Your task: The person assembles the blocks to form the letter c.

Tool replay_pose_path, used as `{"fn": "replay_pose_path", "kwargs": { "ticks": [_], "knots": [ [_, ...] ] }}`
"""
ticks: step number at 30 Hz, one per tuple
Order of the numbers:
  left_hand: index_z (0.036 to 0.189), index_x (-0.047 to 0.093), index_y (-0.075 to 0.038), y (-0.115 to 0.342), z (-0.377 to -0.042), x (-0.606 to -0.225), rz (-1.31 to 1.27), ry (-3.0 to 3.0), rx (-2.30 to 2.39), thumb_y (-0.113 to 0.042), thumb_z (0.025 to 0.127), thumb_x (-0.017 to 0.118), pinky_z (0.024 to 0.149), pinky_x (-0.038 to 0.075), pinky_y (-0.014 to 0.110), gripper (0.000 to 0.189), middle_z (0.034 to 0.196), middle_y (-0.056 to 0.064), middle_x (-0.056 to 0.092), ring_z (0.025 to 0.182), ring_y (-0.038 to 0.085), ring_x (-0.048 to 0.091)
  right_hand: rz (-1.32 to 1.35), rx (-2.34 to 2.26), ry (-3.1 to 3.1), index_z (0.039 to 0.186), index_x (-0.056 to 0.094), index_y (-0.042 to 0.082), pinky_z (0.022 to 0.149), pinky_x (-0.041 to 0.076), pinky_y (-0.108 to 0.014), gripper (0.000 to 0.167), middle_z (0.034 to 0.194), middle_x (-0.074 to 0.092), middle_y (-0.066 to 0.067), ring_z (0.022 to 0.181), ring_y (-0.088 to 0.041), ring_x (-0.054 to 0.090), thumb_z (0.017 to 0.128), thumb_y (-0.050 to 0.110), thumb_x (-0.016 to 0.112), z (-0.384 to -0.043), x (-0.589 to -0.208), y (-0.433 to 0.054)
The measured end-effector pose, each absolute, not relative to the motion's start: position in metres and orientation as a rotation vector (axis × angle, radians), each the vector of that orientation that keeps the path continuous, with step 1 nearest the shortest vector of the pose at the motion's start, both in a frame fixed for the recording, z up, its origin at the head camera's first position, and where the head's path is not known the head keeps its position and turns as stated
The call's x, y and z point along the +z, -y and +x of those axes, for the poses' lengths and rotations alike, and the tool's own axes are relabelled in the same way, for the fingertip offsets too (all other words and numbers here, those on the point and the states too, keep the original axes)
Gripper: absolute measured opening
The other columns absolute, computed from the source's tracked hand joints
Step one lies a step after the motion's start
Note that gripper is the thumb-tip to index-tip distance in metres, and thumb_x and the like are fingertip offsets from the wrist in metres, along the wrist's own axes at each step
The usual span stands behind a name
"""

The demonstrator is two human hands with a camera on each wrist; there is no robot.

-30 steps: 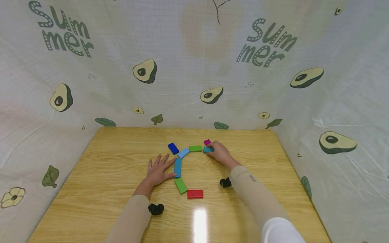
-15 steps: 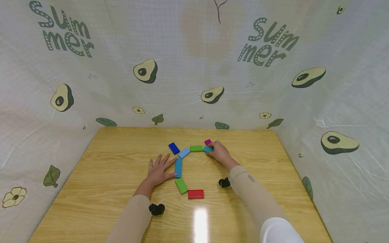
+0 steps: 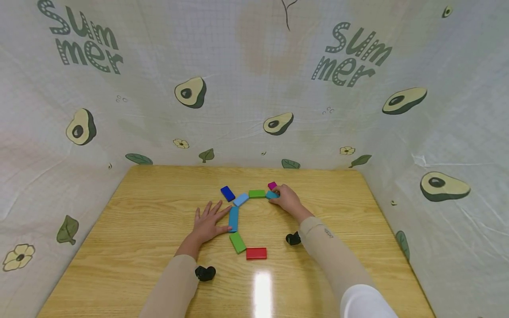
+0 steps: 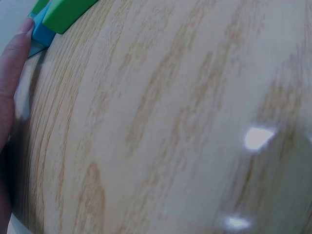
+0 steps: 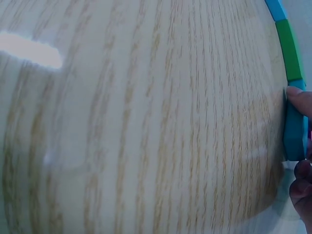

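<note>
Teal block: on the table [image 3: 139,221], right of the middle of its far edge; its left end meets the far green block [image 3: 257,194].
Right hand [image 3: 288,198]: grasping the teal block [image 5: 294,134], thumb at the end by the green.
Step in hand: seemingly, turning the teal block into line as the curve's right end.
Next move: probably calls for a small nudge, then a careful release that leaves the green unmoved.
Left hand [image 3: 206,224]: not grasping; fingers spread, forefinger and thumb touching the long blue block [image 3: 233,219], perhaps steadying it.
Magenta block [image 3: 272,185]: just beyond the teal one, towards the far edge, partly hidden.
Rest of curve: light blue block [image 3: 241,199] between long blue and far green; near green block [image 3: 237,243] and red block [image 3: 256,253] towards the near edge.
Dark blue block [image 3: 228,194]: outside the curve, beside the light blue; contact unclear.
</note>
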State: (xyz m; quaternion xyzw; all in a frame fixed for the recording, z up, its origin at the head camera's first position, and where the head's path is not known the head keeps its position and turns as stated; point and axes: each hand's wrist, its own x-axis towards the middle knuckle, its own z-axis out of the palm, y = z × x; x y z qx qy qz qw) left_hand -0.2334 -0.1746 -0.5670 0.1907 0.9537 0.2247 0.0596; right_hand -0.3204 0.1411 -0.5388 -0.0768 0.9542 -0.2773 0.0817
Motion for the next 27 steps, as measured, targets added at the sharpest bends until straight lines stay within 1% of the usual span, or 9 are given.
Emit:
{"fn": "replay_pose_path", "kwargs": {
  "ticks": [5,12,18,27],
  "knots": [
    [0.153,0.035,-0.031,0.174,-0.233,-0.566,0.579,-2.891,0.690,-0.059,0.087,0.063,0.106,-0.006,0.070,0.077,0.161,0.010,0.018,0.146,0.042,0.001,-0.226,-0.832,-2.855,0.119,0.068,0.004,0.089,0.049,-0.041,0.043,0.104,0.058,-0.009,0.096,-0.024,0.058,0.086,0.029,0.078,-0.320,-0.539,-0.142],
    [0.153,0.034,-0.030,0.174,-0.232,-0.567,0.582,-2.897,0.677,-0.059,0.087,0.063,0.106,-0.006,0.070,0.077,0.161,0.010,0.018,0.146,0.042,0.002,-0.234,-0.861,-2.861,0.118,0.069,0.005,0.086,0.049,-0.042,0.041,0.102,0.060,-0.009,0.094,-0.024,0.059,0.089,0.033,0.072,-0.317,-0.538,-0.145],
    [0.153,0.035,-0.030,0.173,-0.232,-0.566,0.585,-2.897,0.683,-0.058,0.087,0.063,0.106,-0.005,0.070,0.077,0.161,0.011,0.018,0.146,0.043,0.002,-0.240,-0.849,-2.869,0.120,0.068,0.007,0.088,0.048,-0.042,0.039,0.104,0.060,-0.009,0.097,-0.024,0.058,0.091,0.031,0.071,-0.314,-0.537,-0.149],
    [0.153,0.035,-0.030,0.173,-0.231,-0.564,0.593,-2.902,0.688,-0.057,0.088,0.064,0.106,-0.005,0.071,0.077,0.161,0.011,0.019,0.146,0.043,0.003,-0.242,-0.877,-2.853,0.120,0.068,0.008,0.088,0.048,-0.042,0.036,0.105,0.060,-0.007,0.097,-0.023,0.057,0.091,0.029,0.071,-0.312,-0.538,-0.152]
  ]
}}
